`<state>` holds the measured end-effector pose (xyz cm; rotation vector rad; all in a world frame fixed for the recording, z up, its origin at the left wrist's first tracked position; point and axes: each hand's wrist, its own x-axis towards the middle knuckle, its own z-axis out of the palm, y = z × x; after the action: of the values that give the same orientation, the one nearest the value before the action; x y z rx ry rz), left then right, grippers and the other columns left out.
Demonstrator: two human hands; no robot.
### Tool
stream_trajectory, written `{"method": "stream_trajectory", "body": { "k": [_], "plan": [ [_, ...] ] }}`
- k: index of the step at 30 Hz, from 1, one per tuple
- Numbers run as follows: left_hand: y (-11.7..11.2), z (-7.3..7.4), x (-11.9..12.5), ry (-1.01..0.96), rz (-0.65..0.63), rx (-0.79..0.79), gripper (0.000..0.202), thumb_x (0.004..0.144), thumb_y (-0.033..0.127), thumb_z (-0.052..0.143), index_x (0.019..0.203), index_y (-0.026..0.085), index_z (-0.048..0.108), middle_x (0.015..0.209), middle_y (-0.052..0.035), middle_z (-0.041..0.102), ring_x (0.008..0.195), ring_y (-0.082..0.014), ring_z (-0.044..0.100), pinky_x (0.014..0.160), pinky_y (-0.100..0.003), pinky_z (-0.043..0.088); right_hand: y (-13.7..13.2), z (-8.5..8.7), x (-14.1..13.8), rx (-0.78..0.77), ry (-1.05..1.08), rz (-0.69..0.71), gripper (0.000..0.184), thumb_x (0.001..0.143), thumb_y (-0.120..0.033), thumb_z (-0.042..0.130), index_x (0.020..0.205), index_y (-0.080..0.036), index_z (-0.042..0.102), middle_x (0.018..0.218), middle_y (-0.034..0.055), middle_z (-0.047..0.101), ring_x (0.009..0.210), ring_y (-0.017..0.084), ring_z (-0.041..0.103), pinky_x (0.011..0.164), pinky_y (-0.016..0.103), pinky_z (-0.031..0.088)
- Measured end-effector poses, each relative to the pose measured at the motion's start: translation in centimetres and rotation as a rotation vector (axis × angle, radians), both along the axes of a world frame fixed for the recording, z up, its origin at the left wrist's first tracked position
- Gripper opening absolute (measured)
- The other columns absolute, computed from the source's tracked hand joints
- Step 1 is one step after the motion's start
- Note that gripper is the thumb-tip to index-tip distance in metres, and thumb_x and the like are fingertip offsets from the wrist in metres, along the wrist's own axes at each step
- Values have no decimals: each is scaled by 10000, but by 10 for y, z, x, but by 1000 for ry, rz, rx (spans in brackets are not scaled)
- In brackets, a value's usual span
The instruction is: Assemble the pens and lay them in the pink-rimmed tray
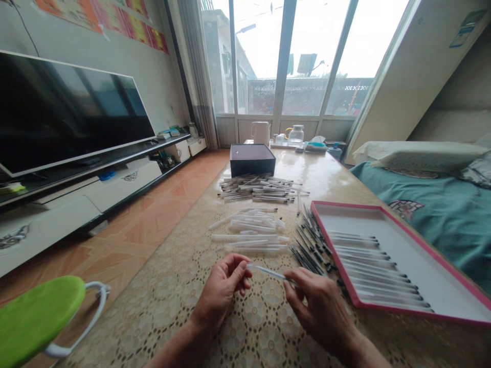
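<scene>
My left hand [226, 281] pinches one end of a slim translucent pen barrel [270, 272] between thumb and fingers. At its other end, my right hand [316, 299] is closed round it, and the fingers hide that tip. The barrel is held slightly tilted, just above the patterned table. Beyond my hands lies a pile of clear pen barrels [255, 225]. To their right is a heap of thin black pen parts [309, 248]. A pink-rimmed tray [387, 213] stands at the right, with a row of clear pens with black ends [378, 271] inside.
A larger pile of pen parts with dark tips [261, 189] lies before a dark box [253, 166]. At the table's far end stand a beige jug [261, 133] and a glass jar [296, 135]. A green stool [42, 317] is at the lower left.
</scene>
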<state>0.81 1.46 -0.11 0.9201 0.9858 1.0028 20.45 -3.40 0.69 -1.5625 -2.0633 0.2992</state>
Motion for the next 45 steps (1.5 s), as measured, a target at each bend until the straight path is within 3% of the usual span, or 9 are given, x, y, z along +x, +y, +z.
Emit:
{"method": "stream_trajectory", "body": {
  "k": [8, 15, 30, 34, 38, 43, 45],
  "plan": [
    [-2, 1, 3, 77, -89, 69, 263, 726, 381, 641, 825, 150, 563, 599, 18, 587, 454, -74, 509, 405, -170, 370, 2, -6, -4, 12, -115, 68, 191, 896, -259, 401, 833, -209, 575, 710, 16, 600, 621, 141, 555, 587, 243, 351],
    [-9, 1, 9, 75, -112, 69, 238, 764, 378, 597, 818, 158, 526, 552, 30, 569, 389, -59, 471, 349, -151, 307, 2, -16, -7, 111, -307, 71, 200, 905, -229, 394, 742, -205, 507, 651, 8, 576, 563, 141, 522, 523, 262, 253],
    [-12, -9, 10, 44, -162, 174, 191, 802, 339, 571, 816, 152, 529, 569, 32, 566, 414, -50, 456, 390, -167, 311, 2, -20, -4, -282, 164, 118, 348, 909, -369, 355, 673, -182, 530, 629, -9, 582, 599, 115, 522, 567, 206, 336],
    [-8, -8, 11, 11, -160, 175, 214, 800, 356, 568, 847, 151, 528, 587, 27, 574, 421, -61, 490, 383, -166, 345, 2, -11, -7, -220, 103, 82, 347, 912, -373, 351, 667, -190, 515, 608, -12, 561, 570, 116, 503, 571, 217, 332],
    [-2, -7, 11, -21, -109, 150, 398, 772, 395, 591, 1066, 154, 475, 643, 14, 609, 443, -84, 536, 377, -172, 376, -1, 10, 3, -159, 66, -4, 319, 931, -369, 289, 773, -209, 516, 647, 1, 578, 591, 138, 535, 575, 235, 345],
    [-1, -6, 12, -31, -28, 77, 397, 780, 402, 576, 1061, 144, 466, 606, 26, 601, 409, -64, 503, 357, -152, 350, 5, 40, 59, -216, 33, -94, 298, 926, -385, 266, 969, -217, 508, 594, -11, 569, 518, 145, 533, 508, 230, 374],
    [-1, -6, 12, -34, -16, 70, 370, 781, 391, 578, 1038, 146, 474, 603, 28, 601, 410, -60, 499, 360, -149, 353, 15, 45, 93, -119, -71, -177, 261, 905, -353, 323, 975, -218, 535, 707, 24, 626, 626, 161, 589, 572, 240, 406]
  ]
}}
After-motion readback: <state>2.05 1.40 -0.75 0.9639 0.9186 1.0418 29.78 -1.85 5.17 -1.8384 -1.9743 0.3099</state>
